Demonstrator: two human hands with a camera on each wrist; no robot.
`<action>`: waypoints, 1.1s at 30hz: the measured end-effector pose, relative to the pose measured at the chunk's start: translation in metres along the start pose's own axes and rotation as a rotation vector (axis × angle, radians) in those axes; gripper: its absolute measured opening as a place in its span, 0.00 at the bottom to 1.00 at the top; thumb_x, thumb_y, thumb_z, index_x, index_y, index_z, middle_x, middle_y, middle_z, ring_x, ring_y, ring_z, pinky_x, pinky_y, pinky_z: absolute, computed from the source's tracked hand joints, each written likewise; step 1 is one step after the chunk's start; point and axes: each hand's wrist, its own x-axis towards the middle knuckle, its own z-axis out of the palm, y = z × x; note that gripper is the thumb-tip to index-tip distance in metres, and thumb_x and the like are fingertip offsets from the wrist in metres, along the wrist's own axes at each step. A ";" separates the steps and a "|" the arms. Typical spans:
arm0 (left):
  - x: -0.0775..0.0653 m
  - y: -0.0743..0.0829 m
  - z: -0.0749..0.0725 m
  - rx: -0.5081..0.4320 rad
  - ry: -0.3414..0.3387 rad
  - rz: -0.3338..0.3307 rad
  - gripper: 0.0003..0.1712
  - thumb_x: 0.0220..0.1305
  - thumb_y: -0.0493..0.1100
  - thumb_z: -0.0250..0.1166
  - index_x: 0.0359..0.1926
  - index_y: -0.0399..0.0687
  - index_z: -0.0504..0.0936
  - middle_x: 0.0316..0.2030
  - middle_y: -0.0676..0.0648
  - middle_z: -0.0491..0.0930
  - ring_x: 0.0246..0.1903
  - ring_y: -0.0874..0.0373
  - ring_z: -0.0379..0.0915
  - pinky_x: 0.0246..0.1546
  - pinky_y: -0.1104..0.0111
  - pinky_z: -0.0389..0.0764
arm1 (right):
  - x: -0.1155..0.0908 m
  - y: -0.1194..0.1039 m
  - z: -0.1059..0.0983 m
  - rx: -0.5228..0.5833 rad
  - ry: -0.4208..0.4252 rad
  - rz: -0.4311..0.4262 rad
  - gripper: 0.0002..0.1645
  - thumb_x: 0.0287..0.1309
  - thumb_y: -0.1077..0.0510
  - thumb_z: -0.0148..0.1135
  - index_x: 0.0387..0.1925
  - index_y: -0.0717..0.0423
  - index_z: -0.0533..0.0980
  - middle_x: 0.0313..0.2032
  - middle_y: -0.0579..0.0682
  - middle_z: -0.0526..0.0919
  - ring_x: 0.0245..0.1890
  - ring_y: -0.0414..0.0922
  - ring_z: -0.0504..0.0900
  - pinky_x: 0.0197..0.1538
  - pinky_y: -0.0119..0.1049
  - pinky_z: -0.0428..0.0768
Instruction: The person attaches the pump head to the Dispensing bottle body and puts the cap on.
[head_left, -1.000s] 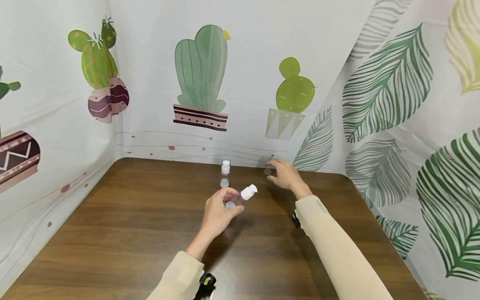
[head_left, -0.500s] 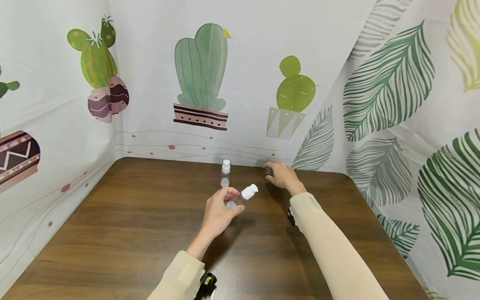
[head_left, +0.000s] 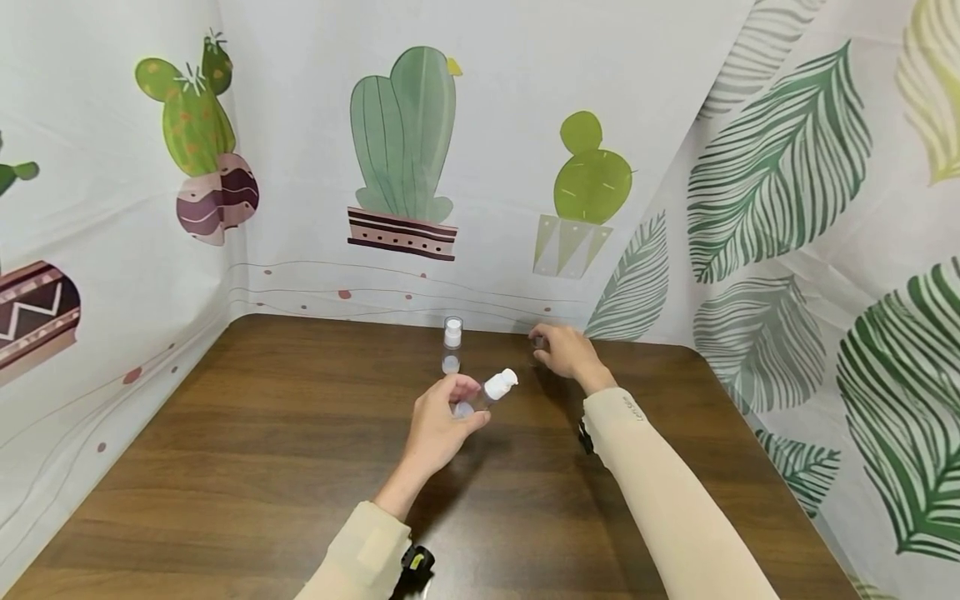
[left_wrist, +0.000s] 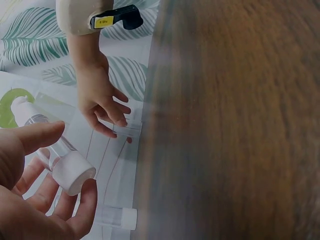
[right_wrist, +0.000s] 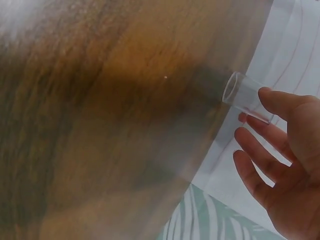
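My left hand grips a small clear pump bottle with a white pump head, tilted above the table. The left wrist view shows its white base between my thumb and fingers, with no cap over the pump. At the back of the table, my right hand pinches a clear, tube-shaped cap between thumb and forefinger. The cap's open rim faces the table; whether it touches the wood I cannot tell. A second pump bottle stands upright behind my left hand, its clear cap on.
The brown wooden table ends at the back against a white cloth printed with cacti. Another cloth with leaf prints hangs on the right side. A dark wrist camera sits by my left sleeve.
My right hand's fingers have come together on the clear cap, and that hand has shifted slightly left. The left hand and its bottle have hardly moved.
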 end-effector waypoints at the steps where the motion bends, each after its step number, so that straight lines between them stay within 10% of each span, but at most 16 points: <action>1: 0.000 0.000 0.000 0.001 0.001 0.003 0.21 0.52 0.37 0.83 0.46 0.51 0.85 0.44 0.50 0.88 0.46 0.53 0.84 0.49 0.52 0.83 | -0.001 0.000 -0.002 0.005 0.003 -0.003 0.19 0.67 0.58 0.71 0.58 0.52 0.82 0.42 0.52 0.87 0.42 0.53 0.86 0.47 0.54 0.83; 33: -0.001 0.000 0.003 -0.006 -0.011 -0.020 0.21 0.52 0.37 0.83 0.46 0.52 0.85 0.46 0.50 0.89 0.48 0.53 0.84 0.53 0.50 0.82 | -0.046 -0.035 -0.059 0.301 0.160 -0.067 0.19 0.68 0.55 0.72 0.57 0.55 0.83 0.39 0.51 0.91 0.38 0.49 0.90 0.47 0.50 0.85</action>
